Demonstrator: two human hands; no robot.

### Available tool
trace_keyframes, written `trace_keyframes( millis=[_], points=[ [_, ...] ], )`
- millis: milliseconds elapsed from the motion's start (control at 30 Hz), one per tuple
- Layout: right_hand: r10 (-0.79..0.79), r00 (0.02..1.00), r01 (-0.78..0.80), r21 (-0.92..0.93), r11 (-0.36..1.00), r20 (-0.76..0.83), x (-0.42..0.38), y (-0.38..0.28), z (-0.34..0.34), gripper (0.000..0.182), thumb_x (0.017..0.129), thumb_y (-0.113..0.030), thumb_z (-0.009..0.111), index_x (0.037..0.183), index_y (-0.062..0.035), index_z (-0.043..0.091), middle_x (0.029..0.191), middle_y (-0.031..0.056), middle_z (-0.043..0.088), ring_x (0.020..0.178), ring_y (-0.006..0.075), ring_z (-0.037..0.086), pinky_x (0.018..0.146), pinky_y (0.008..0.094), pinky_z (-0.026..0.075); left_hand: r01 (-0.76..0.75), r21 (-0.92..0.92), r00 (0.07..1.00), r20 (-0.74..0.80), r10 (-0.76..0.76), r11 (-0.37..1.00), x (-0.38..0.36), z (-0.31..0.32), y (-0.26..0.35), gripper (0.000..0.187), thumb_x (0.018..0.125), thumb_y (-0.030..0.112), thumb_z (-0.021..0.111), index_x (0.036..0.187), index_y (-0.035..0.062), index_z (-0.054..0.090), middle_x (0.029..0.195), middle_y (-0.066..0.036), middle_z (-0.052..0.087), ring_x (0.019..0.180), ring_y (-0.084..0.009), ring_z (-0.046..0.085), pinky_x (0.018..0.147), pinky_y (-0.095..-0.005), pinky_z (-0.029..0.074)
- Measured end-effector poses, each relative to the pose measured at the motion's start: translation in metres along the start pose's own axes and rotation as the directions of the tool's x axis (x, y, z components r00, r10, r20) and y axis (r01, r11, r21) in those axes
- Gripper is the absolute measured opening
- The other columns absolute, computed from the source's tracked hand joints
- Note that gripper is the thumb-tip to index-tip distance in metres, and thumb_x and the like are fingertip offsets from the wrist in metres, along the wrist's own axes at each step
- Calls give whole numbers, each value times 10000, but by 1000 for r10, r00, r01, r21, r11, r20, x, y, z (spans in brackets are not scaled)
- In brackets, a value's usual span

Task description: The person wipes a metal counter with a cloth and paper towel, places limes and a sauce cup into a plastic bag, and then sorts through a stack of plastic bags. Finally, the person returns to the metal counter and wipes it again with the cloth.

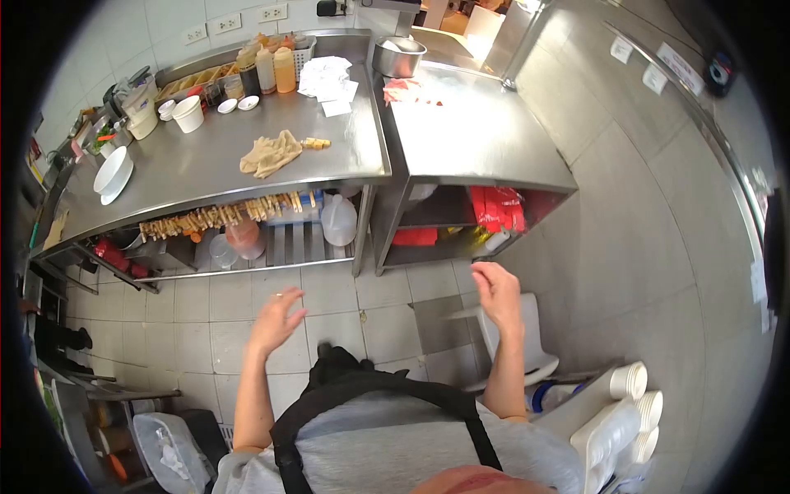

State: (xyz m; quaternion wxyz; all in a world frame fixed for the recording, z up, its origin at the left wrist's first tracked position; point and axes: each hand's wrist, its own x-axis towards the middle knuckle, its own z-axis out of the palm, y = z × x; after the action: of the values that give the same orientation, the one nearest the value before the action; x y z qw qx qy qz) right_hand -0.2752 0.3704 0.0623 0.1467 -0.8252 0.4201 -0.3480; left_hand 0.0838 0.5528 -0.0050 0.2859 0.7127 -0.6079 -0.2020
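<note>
Above the tiled floor, my left hand (278, 321) hangs in the air with its fingers spread and nothing in it; a ring shows on one finger. My right hand (499, 295) is raised on the other side, fingers loosely bent, and no object shows in it. Neither hand touches anything. Ahead of them stands a steel counter (329, 156) with a crumpled tan cloth (270, 155) and a small bundle of wooden pegs (316, 143) beside it. Many similar pegs (222, 216) hang in a row under its front edge. The right hand is nearest a second steel table (477, 140).
Squeeze bottles (265, 70), white papers (327, 78), a white tub (188, 114) and a white bowl (113, 174) stand on the counter. A metal pot (400, 58) sits at the back. A white chair (535, 333) is close to my right arm; a bin (169, 449) stands lower left.
</note>
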Motion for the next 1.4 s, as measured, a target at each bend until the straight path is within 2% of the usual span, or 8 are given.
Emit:
trace_keyframes(
  millis=[300, 600, 700, 867, 1033, 1100, 1300, 1400],
  points=[
    [57, 988, -50, -48, 998, 140, 140, 66, 62, 166, 774, -75, 605, 922, -1, 609, 829, 125, 617, 717, 233, 594, 636, 299, 463, 121, 237, 824, -565, 35, 964, 207, -61, -91, 496, 842, 212, 552, 1311, 145, 405, 1444, -138, 208, 1317, -395, 170, 1046, -472, 227],
    [329, 943, -294, -335, 895, 50, 218, 161, 88, 487, 825, -285, 587, 1230, -47, 455, 1311, 192, 403, 1228, 340, 373, 996, 404, 321, 369, 435, 929, -154, -336, 821, 387, -102, -141, 482, 863, 352, 490, 1310, 186, 420, 1446, -135, 199, 1315, -405, 145, 1009, -561, 211],
    [272, 961, -259, -197, 946, 41, 244, 192, 116, 574, 841, -320, 564, 1311, -59, 365, 1382, 188, 313, 1293, 354, 265, 1030, 402, 269, 394, 541, 896, -405, -180, 743, 422, -83, -89, 519, 832, 375, 529, 1283, 130, 446, 1424, -169, 236, 1294, -416, 191, 1013, -545, 217],
    [597, 802, -495, -557, 668, 3, 280, 233, 120, 702, 848, -586, 368, 1402, -183, 215, 1459, 169, 124, 1344, 360, 98, 917, 724, 96, -98, 244, 947, -276, 166, 965, 505, 5, 0, 541, 783, 359, 599, 1225, 70, 482, 1360, -259, 300, 1250, -462, 247, 1003, -515, 244],
    [551, 829, -485, -618, 618, -100, 318, 310, 87, 750, 842, -639, 308, 1416, -180, 159, 1460, 176, 106, 1341, 369, 93, 955, 685, 101, -543, -152, 830, 56, 556, 826, 569, 126, 104, 461, 824, 345, 584, 1176, 58, 505, 1289, -233, 396, 1205, -380, 367, 966, -442, 338],
    [512, 853, -456, -618, 641, -99, 346, 353, 78, 751, 842, -639, 308, 1416, -177, 163, 1458, 181, 109, 1340, 369, 98, 965, 672, 105, -357, -505, 782, 298, 547, 786, 599, 145, 150, 371, 845, 304, 563, 1114, 50, 543, 1105, -203, 557, 1037, -336, 531, 865, -402, 424],
    [186, 982, -143, -528, 837, 28, 448, 423, 97, 750, 843, -620, 349, 1402, -142, 202, 1435, 210, 165, 1328, 377, 143, 999, 619, 127, -176, -763, 893, 142, 427, 621, 633, 264, 238, 254, 850, 253, 547, 971, 36, 601, 810, -166, 642, 750, -283, 619, 680, -362, 477],
    [151, 987, -105, -462, 881, 63, 491, 449, 109, 755, 842, -609, 370, 1399, -125, 206, 1425, 226, 174, 1322, 383, 160, 1002, 610, 140, -27, -800, 782, 357, 511, 600, 627, 278, 259, 259, 840, 250, 571, 976, 31, 599, 804, -127, 629, 753, -214, 617, 678, -333, 472]
  ],
)
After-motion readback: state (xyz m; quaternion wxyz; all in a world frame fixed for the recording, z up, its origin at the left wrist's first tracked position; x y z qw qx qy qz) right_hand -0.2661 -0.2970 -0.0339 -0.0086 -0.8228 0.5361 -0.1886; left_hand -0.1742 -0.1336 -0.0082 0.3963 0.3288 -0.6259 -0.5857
